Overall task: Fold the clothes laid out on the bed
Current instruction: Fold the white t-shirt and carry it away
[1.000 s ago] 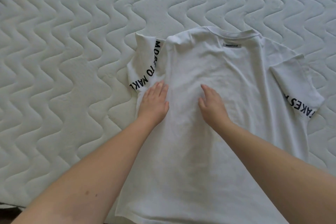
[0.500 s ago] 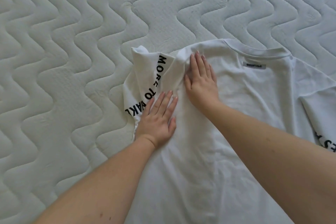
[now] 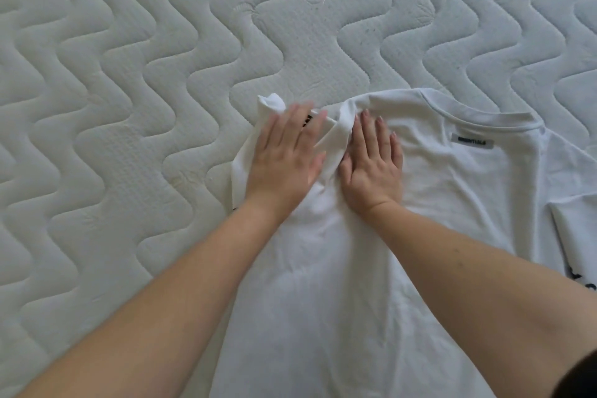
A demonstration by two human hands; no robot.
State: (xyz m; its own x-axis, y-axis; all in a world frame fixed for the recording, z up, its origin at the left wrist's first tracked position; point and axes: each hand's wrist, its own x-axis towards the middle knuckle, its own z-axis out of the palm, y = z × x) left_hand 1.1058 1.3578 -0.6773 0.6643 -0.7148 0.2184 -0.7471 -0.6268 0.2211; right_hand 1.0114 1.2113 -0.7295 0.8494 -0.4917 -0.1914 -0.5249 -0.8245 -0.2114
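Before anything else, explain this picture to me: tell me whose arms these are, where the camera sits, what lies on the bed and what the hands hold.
There is no machine here. A person wears one wide-angle camera on the head, looking down, so the two bare arms reaching in from the bottom are the wearer's own. A white T-shirt lies spread on a quilted mattress, with a small label under the collar. The left hand lies flat on the shirt's sleeve, which is bunched up beside the shoulder. The right hand presses flat on the shirt next to it. Neither hand grips anything; the fingers are stretched out, palms down, smoothing the cloth.
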